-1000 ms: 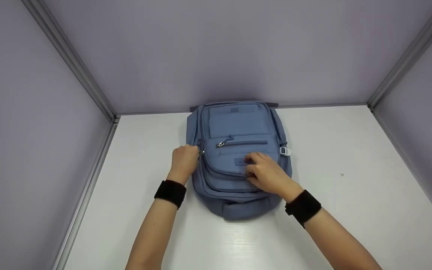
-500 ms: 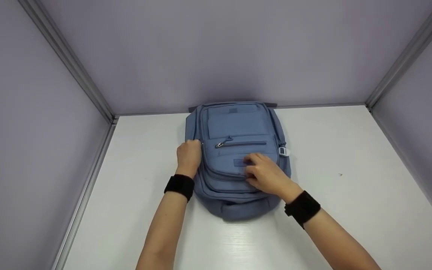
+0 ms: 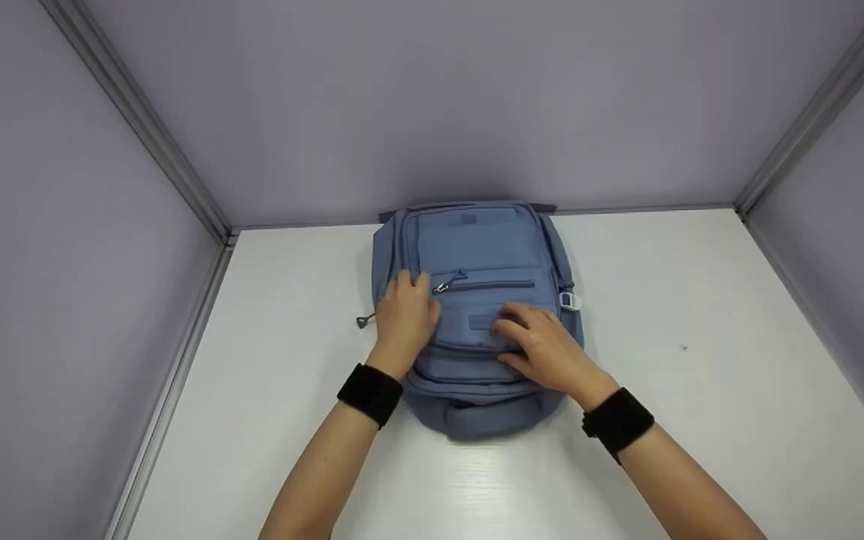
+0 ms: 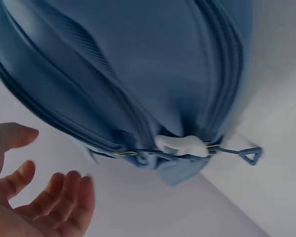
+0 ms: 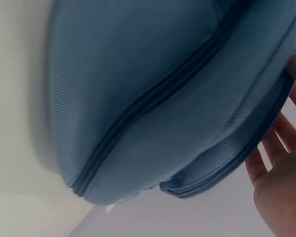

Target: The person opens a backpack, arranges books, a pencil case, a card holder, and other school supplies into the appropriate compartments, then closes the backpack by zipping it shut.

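Note:
A blue backpack [image 3: 477, 247] lies front side up, its carry handle [image 3: 488, 424] toward me. My left hand [image 3: 406, 315] hovers over its left side, thumb and fingers loosely bent. In the left wrist view that hand [image 4: 49, 197] stands apart from the fabric with nothing in its grasp. A zipper pull with a triangular loop [image 4: 250, 155] sticks out from the bag's left side, beside a white buckle [image 4: 182, 145]. My right hand [image 3: 548, 349] pinches the zippered edge of the front panel [image 5: 227, 170], fingers on its outer face and thumb at the edge.
The backpack rests on a white table [image 3: 289, 300] against the grey back wall [image 3: 432, 97]. Side walls with metal corner rails rise left and right. Another white buckle [image 3: 571, 301] hangs at the bag's right side, and a tiny speck [image 3: 684, 347] lies farther right.
My left hand first slid up along the bag's left side, then let go of the zipper pull and moved right over the front. The right hand stays nearly in place.

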The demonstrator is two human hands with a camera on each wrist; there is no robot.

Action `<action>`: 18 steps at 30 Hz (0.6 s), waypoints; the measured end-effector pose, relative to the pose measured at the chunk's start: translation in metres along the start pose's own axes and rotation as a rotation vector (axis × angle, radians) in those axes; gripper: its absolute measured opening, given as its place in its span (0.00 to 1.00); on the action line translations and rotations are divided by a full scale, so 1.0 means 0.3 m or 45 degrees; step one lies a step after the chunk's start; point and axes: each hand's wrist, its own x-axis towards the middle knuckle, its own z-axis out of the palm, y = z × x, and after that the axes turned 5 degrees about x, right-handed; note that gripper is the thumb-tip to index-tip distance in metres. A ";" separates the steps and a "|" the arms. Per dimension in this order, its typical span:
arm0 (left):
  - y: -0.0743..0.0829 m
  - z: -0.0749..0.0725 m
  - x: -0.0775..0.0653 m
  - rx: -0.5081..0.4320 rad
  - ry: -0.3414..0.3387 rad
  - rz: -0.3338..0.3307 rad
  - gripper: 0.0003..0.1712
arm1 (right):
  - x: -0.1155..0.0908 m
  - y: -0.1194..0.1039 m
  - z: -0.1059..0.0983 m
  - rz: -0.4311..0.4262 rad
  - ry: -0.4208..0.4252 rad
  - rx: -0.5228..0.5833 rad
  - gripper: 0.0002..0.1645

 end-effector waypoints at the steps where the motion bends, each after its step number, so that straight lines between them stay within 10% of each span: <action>1: 0.019 -0.015 -0.011 -0.015 -0.081 0.042 0.22 | -0.007 0.008 0.000 0.029 0.002 -0.023 0.28; 8: 0.075 -0.055 -0.038 -0.053 -0.689 0.189 0.47 | -0.057 0.060 -0.009 0.299 -0.089 -0.121 0.39; 18: 0.042 0.019 -0.019 -0.069 -0.709 0.253 0.45 | -0.052 0.086 0.000 0.472 -0.142 -0.049 0.37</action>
